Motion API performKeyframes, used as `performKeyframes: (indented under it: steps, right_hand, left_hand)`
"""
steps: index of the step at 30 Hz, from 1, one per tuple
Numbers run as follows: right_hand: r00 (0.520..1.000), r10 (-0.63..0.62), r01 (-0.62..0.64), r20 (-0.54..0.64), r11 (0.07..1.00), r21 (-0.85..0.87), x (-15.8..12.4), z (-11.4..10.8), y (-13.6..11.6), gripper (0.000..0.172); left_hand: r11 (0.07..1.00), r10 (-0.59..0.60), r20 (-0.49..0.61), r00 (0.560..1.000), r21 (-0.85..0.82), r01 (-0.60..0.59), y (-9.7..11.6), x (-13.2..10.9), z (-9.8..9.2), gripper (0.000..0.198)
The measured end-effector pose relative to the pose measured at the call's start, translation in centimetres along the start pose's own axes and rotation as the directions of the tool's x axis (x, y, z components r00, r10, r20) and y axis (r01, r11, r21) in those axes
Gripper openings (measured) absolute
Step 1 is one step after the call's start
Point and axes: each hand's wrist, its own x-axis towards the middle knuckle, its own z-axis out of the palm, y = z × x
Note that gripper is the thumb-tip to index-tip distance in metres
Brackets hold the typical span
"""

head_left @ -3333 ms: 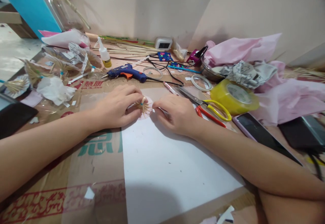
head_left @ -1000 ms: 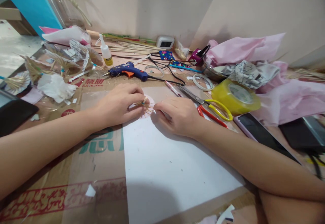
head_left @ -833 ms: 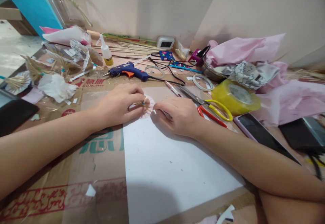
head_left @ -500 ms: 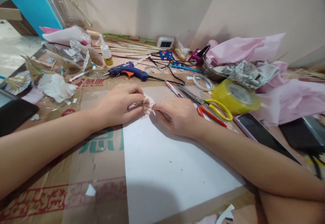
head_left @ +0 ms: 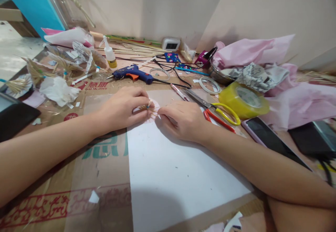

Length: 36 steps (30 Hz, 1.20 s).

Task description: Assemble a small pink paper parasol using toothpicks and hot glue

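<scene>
Both my hands rest on a white sheet [head_left: 173,169] laid over flattened cardboard [head_left: 86,155]. Between them lies a tiny paper umbrella [head_left: 151,108]: a pale pink paper disc with thin wooden ribs fanning out from a hub with a blue band. My left hand [head_left: 121,109] is curled, its fingertips pinching the hub and ribs from the left. My right hand [head_left: 185,120] is closed, thumb and forefinger pinched at the disc's right edge on a rib; what lies inside the fist is hidden.
Scissors with red and yellow handles [head_left: 217,111] and a yellow tape roll [head_left: 244,100] lie to the right, a phone [head_left: 265,137] beyond. A blue glue gun [head_left: 133,73], glue bottle [head_left: 109,54], tape rings, sticks and pink tissue paper [head_left: 262,53] crowd the back. More small umbrellas [head_left: 39,72] sit left.
Almost nothing has moved. My right fingertips have crept slightly left toward the umbrella's hub; my left hand keeps the same hold.
</scene>
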Motion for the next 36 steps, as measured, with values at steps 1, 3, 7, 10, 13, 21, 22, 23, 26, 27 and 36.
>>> performKeyframes:
  steps: [1,3,7,10,13,21,22,23,26,27,36]
  right_hand:
    - [1.000,0.015,-0.015,-0.002,1.000,0.004,-0.03,-0.02,0.01,0.017]
    - [0.999,0.042,-0.042,-0.006,0.999,0.018,-0.08,-0.07,0.05,0.015]
    - [0.997,0.081,-0.081,0.008,0.995,0.061,-0.16,-0.07,0.22,0.013]
    - [0.989,0.143,-0.145,0.020,0.984,0.101,-0.21,0.06,0.35,0.015]
    - [0.982,0.188,-0.190,0.026,0.972,0.136,-0.23,0.16,0.40,0.015]
    - [0.985,0.169,-0.172,0.033,0.972,0.163,-0.22,0.03,0.46,0.014]
    - [0.985,0.167,-0.171,0.037,0.971,0.166,-0.23,0.03,0.47,0.014]
    - [0.986,0.160,-0.165,0.041,0.972,0.166,-0.25,0.04,0.49,0.015]
    - [0.992,0.121,-0.127,0.043,0.980,0.153,-0.32,0.10,0.50,0.016]
    - [0.993,0.112,-0.117,0.042,0.982,0.147,-0.34,0.12,0.49,0.015]
    - [0.986,0.157,-0.163,0.055,0.977,0.136,-0.15,0.19,0.34,0.016]
  left_hand:
    - [1.000,0.004,-0.004,1.000,0.001,-0.004,-0.03,0.00,0.02,0.025]
    - [1.000,0.018,-0.017,1.000,0.002,-0.018,-0.09,-0.02,0.03,0.026]
    - [0.999,0.035,-0.023,0.999,0.002,-0.035,-0.19,-0.08,-0.06,0.031]
    - [1.000,0.010,-0.002,1.000,0.001,-0.010,-0.18,-0.11,-0.23,0.034]
    - [0.999,-0.016,-0.006,1.000,-0.033,0.016,-0.11,-0.10,-0.40,0.034]
    - [0.999,-0.053,-0.128,0.990,-0.019,0.051,0.04,-0.15,-0.58,0.029]
    - [0.998,-0.057,-0.123,0.991,-0.017,0.055,0.04,-0.15,-0.58,0.029]
    - [0.998,-0.062,-0.117,0.991,-0.015,0.060,0.03,-0.15,-0.57,0.029]
    - [0.998,-0.061,-0.105,0.993,-0.009,0.061,-0.04,-0.15,-0.55,0.029]
    - [0.998,-0.055,-0.104,0.993,-0.007,0.055,-0.07,-0.15,-0.54,0.029]
    - [1.000,0.002,-0.114,0.994,0.012,-0.001,-0.14,-0.24,-0.49,0.029]
